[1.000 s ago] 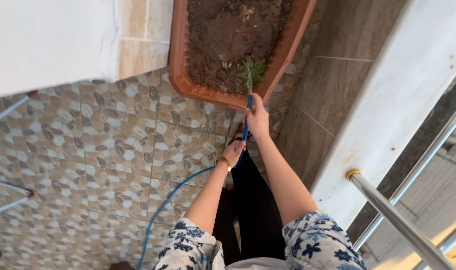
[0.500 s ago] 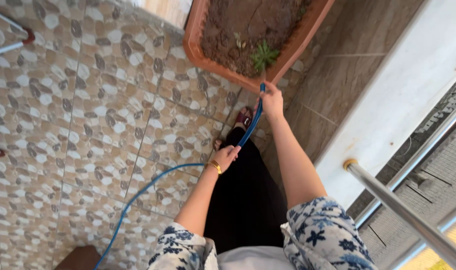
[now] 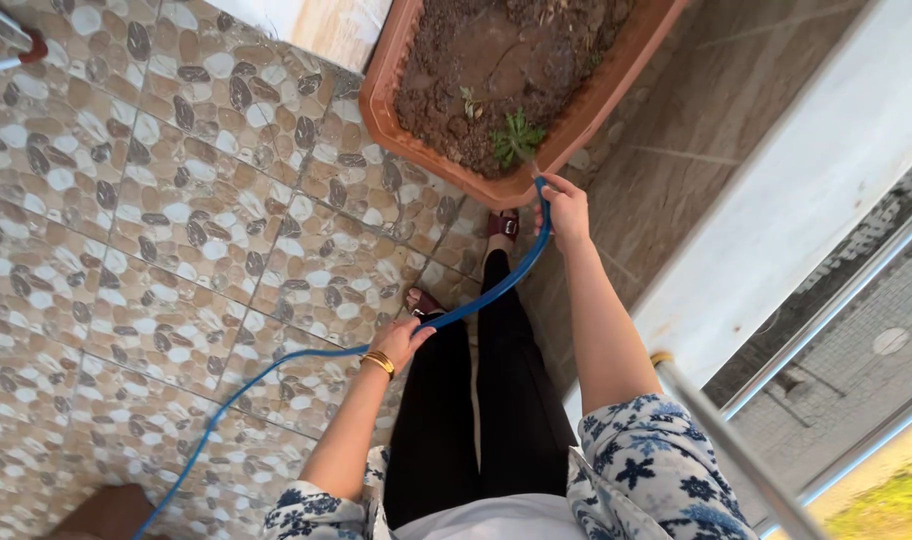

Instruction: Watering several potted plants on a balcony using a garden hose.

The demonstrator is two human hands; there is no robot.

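Lately changed: against the pictures of a second ago, the view has swung left and down, so more floor shows and the planter sits higher in the frame; the hose now bows in a curve between the two hands instead of running nearly straight, and the left hand has dropped lower and further from the right.
What that means: the hose end remains at the planter's near rim, so the work at the soil goes on with more slack in the line.
Floor (image 3: 176, 230): pebble-patterned tiles, left side of the view, with the hose trailing across them to the bottom left.
Hose (image 3: 276, 370): thin, blue, running from the lower left up through both hands to the planter's edge.
Left hand (image 3: 401, 340): closed loosely around the hose at mid-length, a gold bangle (image 3: 380, 362) at the wrist.
Legs: black trousers, sandalled feet just below the planter.
Planter (image 3: 416, 140): long terracotta trough, dark soil, one small green plant (image 3: 516, 138) near the hose end.
Right hand (image 3: 568, 210): gripping the hose tip, just beside the planter's rim.
Ledge (image 3: 776, 200): pale wall close on the right, with a metal railing (image 3: 736, 450) beyond.
In the way: the feet stand close to the trough, and the ledge hems in the right arm.
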